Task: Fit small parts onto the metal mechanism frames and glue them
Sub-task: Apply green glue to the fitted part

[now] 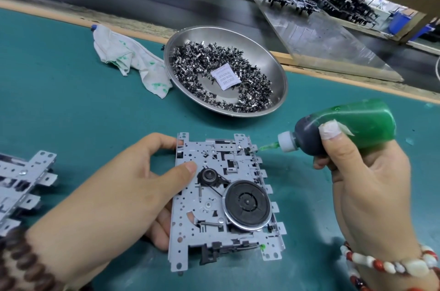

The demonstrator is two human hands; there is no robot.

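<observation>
frame: metal mechanism frame (214, 197) flat on green mat (59, 100), centre
left hand (123, 193): grips frame's 9 o'clock edge
right hand (364, 186): clamped on green glue bottle (345, 126); nozzle at frame's 1 o'clock corner
parts: steel bowl (269, 57), 12 o'clock

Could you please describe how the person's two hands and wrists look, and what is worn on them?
Both hands are bare, with no gloves or sleeves in view. The left hand has a bracelet of dark brown beads at the wrist. The right hand has whitish tape wrapped round the thumb tip, and a bracelet of red and white beads at the wrist.
</observation>
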